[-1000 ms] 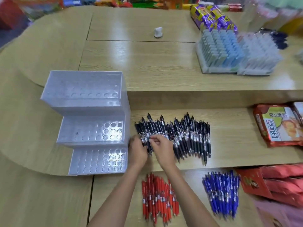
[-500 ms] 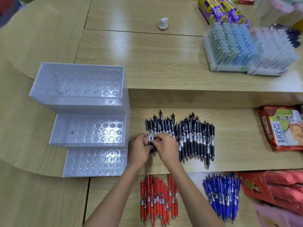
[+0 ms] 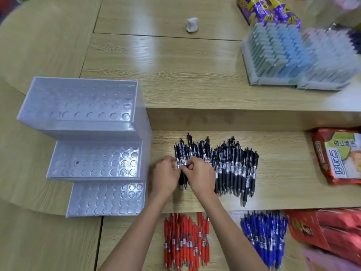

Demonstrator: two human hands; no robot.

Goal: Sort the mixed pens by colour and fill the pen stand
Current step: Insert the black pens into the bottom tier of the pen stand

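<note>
My left hand (image 3: 165, 178) and right hand (image 3: 201, 176) are pressed close together at the left end of the black pens (image 3: 216, 165), fingers curled and pinching a small bunch of them around the middle of the barrels. How many are in that bunch I can't tell; the hands cover it.

I judge these pens light and stiff, with smooth plastic barrels that will slip against each other, so gripping at the rubbery lower section looks like the safer hold.

The black heap lies on the wooden table (image 3: 283, 173), just right of the pen stand (image 3: 93, 149). There are dozens, too overlapped to count.

Nearer me lie one pile of red pens (image 3: 186, 241) and one of blue pens (image 3: 263, 237), so there are three colour piles. The stand has three stepped tiers, every visible hole empty.
</note>
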